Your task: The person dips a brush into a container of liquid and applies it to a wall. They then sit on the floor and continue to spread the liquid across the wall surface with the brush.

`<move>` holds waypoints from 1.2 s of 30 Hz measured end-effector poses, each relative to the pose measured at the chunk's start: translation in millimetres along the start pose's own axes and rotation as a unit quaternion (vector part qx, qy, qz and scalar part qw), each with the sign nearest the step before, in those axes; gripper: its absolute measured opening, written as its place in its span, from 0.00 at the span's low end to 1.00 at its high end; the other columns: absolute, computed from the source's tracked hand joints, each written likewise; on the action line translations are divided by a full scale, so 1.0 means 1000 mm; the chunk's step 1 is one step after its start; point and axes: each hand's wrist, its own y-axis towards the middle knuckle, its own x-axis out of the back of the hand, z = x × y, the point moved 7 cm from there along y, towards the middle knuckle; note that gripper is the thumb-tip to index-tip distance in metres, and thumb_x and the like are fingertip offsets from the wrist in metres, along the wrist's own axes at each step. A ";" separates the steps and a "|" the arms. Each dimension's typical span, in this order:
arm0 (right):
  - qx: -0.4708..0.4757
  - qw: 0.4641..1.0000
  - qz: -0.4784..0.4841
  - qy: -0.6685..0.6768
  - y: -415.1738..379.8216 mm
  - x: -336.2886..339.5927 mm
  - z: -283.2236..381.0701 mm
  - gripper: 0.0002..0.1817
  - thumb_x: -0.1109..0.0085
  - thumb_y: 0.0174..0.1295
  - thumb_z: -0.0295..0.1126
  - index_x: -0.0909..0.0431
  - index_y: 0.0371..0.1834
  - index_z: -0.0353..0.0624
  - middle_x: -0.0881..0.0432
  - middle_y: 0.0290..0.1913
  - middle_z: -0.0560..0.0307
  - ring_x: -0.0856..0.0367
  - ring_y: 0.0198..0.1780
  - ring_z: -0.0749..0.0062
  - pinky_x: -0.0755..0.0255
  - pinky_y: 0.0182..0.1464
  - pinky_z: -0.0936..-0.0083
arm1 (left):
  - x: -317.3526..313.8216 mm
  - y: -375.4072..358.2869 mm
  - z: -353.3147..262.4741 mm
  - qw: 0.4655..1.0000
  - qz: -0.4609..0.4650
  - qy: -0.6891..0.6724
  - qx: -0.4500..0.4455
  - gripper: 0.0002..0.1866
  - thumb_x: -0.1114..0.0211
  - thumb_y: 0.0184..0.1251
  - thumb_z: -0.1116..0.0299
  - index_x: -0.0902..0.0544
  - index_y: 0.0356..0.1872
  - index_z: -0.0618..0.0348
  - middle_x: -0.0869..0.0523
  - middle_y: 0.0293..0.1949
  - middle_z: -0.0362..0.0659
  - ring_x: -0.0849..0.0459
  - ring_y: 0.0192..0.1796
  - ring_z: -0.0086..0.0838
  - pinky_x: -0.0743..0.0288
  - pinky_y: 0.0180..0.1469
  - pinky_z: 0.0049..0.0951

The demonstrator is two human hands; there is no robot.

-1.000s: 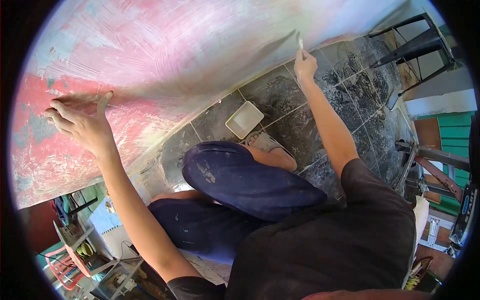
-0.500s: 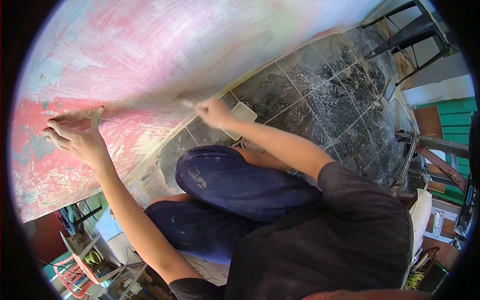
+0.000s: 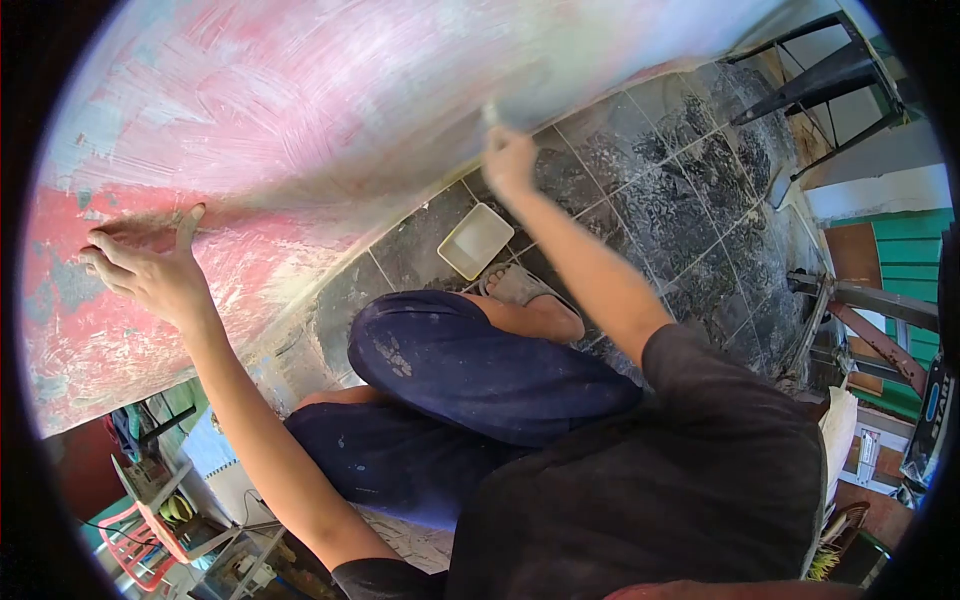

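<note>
My left hand (image 3: 155, 275) lies spread against the red, patchy lower part of the painted wall (image 3: 230, 110), thumb and fingers apart. Further along the same wall, my right hand (image 3: 512, 160) is closed around a small pale-ended tool (image 3: 490, 115). Motion blurs the tool, so its exact kind does not show; its end is at or close to the wall surface. Pinkish-white streaks cover much of the wall above my left hand. Below my right hand, a shallow cream rectangular tray (image 3: 476, 241) stands on the dark tiles near the wall's foot.
My sandalled foot (image 3: 525, 290) is beside the tray. Dark floor tiles (image 3: 690, 190) with whitish smears run along the wall. A black metal stand (image 3: 815, 75) is at upper right. A red plastic chair (image 3: 145, 545) and clutter are at lower left.
My right hand has swept right and upward along the wall with the tool, uncovering the tray and my foot. My left hand stays nearly in place on the wall.
</note>
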 end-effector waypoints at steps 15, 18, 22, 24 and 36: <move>-0.044 0.999 -0.007 -0.028 0.044 0.047 -0.078 0.15 0.36 0.67 0.41 0.10 0.46 0.42 0.10 0.42 0.43 0.10 0.42 0.57 0.21 0.46 0.65 | 0.000 -0.003 0.004 0.998 -0.010 0.040 -0.039 0.73 0.22 0.40 0.27 0.47 0.79 0.70 0.45 0.76 0.73 0.46 0.79 0.67 0.35 0.74 0.60; -0.073 0.994 -0.078 -0.028 0.040 0.043 -0.091 0.13 0.40 0.67 0.37 0.11 0.39 0.40 0.12 0.37 0.40 0.11 0.38 0.48 0.22 0.43 0.60 | 0.002 -0.003 0.002 0.999 -0.017 0.024 -0.032 0.73 0.21 0.39 0.28 0.46 0.79 0.70 0.44 0.75 0.73 0.46 0.79 0.68 0.34 0.74 0.61; -0.034 0.999 0.020 -0.005 -0.036 -0.045 -0.044 0.12 0.38 0.66 0.35 0.12 0.34 0.37 0.13 0.33 0.36 0.11 0.36 0.46 0.22 0.40 0.56 | 0.001 -0.001 0.000 0.998 -0.022 0.035 -0.044 0.73 0.21 0.39 0.28 0.46 0.79 0.70 0.43 0.75 0.72 0.46 0.79 0.67 0.35 0.74 0.61; -0.003 0.983 0.180 0.040 -0.096 -0.090 -0.011 0.11 0.37 0.64 0.36 0.10 0.36 0.41 0.12 0.36 0.38 0.11 0.39 0.44 0.21 0.44 0.57 | 0.000 -0.001 -0.001 0.997 -0.024 0.040 -0.055 0.74 0.21 0.38 0.28 0.46 0.79 0.70 0.43 0.75 0.72 0.46 0.79 0.67 0.35 0.75 0.61; 0.197 0.826 0.433 -0.302 -0.076 -0.025 -0.004 0.11 0.38 0.66 0.37 0.12 0.36 0.41 0.12 0.34 0.41 0.11 0.42 0.44 0.20 0.46 0.50 | -0.001 -0.004 0.006 0.997 -0.036 0.052 -0.054 0.72 0.21 0.39 0.28 0.43 0.76 0.75 0.42 0.74 0.74 0.42 0.78 0.66 0.31 0.71 0.59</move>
